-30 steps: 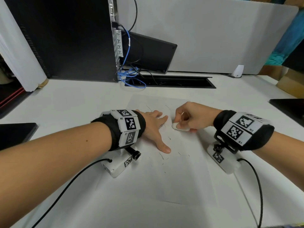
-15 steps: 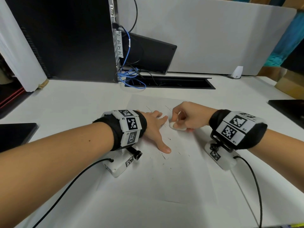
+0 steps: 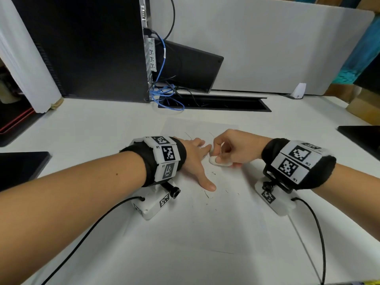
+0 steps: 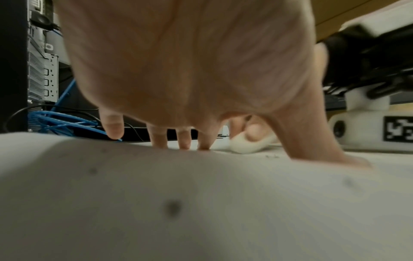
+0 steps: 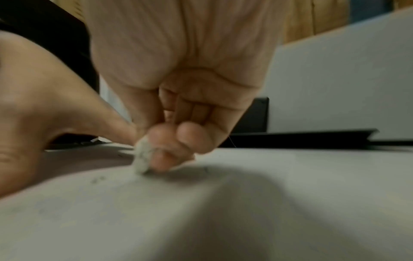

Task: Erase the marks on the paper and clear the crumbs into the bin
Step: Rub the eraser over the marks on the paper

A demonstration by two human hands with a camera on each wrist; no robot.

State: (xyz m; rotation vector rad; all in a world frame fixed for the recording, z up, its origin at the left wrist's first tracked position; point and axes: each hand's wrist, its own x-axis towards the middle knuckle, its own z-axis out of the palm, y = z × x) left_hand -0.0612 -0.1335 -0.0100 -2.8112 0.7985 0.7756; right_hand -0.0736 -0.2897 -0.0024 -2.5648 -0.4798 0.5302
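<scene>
A white sheet of paper (image 3: 205,223) lies on the white desk, with faint pencil marks (image 3: 188,135) near its far edge and dark eraser crumbs (image 3: 206,194) scattered around its middle. My left hand (image 3: 196,161) lies flat on the paper with fingers spread, pressing it down. Just to its right, my right hand (image 3: 232,150) pinches a white oval eraser (image 3: 219,162) and presses it onto the paper beside my left fingertips. The eraser (image 5: 141,159) shows grey smudges in the right wrist view, and it also appears as a white eraser (image 4: 245,144) in the left wrist view. No bin is in view.
A black computer tower (image 3: 86,48) with blue cables (image 3: 164,95) stands at the back left, beside a leaning black panel (image 3: 191,66) and a cable slot (image 3: 216,103). A white partition (image 3: 267,44) closes the back. Dark flat objects (image 3: 20,167) sit at both desk sides.
My right hand has slid the eraser slightly left, toward my left fingertips. My left hand stays flat in the same place on the paper.
</scene>
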